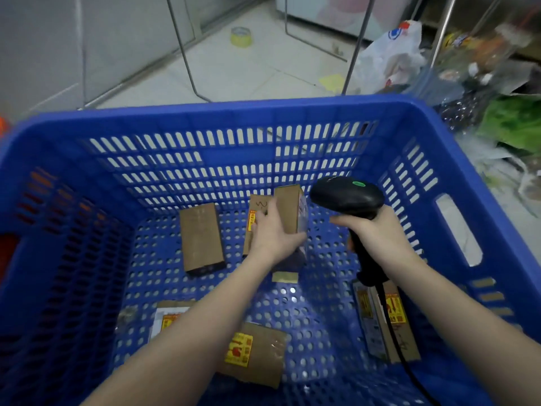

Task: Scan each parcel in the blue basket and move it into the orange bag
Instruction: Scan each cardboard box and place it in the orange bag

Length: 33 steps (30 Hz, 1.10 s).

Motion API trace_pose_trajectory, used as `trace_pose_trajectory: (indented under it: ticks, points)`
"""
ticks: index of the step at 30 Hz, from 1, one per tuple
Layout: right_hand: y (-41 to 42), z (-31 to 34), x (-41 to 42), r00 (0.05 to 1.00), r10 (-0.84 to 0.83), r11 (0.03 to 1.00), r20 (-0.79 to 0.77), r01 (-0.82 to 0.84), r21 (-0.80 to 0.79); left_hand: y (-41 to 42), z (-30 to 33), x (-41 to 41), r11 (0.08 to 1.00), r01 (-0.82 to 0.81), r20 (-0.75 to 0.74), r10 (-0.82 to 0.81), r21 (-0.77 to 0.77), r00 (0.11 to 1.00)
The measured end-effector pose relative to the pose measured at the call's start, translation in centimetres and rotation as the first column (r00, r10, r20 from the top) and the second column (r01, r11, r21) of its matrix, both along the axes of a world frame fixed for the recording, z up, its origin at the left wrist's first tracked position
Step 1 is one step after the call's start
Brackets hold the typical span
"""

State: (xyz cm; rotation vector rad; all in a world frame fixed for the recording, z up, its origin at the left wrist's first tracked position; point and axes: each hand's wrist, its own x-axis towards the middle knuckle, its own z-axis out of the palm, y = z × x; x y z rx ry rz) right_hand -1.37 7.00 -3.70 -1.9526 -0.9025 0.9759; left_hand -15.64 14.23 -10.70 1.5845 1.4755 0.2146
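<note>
The basket point(263, 112) around both hands is bright blue, its walls slotted and its floor dotted with round holes. The boxes point(202, 238) are plain brown cardboard, several bearing yellow stickers point(238, 348) with red marks. The scanner point(347, 196) in the right hand point(377, 230) is black with a green light point(358, 183).

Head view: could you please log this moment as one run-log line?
left hand: grips parcel | right hand: holds scanner aimed at it | blue basket: other parcels remain
</note>
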Motion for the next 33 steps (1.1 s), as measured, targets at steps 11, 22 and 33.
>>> trace_pose_trajectory:
  ticks: [11, 22, 33]
  points:
    - [-1.4, 15.5, -5.9, 0.997, 0.004, 0.958, -0.079, 0.019, 0.287, -0.7, 17.6, -7.7, 0.979, -0.203, 0.335, 0.190, 0.004, 0.923]
    - [-6.4, 23.0, -14.0, 0.924, 0.012, 0.877, -0.383, 0.175, 0.447, -7.3, 26.7, -15.9, 0.962, -0.271, 0.671, 0.228, -0.042, 0.706]
    - [-7.2, 21.7, -16.9, 0.898, 0.080, 0.871, -0.432, 0.148, 0.468, -8.4, 26.6, -18.3, 0.970, -0.242, 0.650, 0.198, -0.023, 0.733]
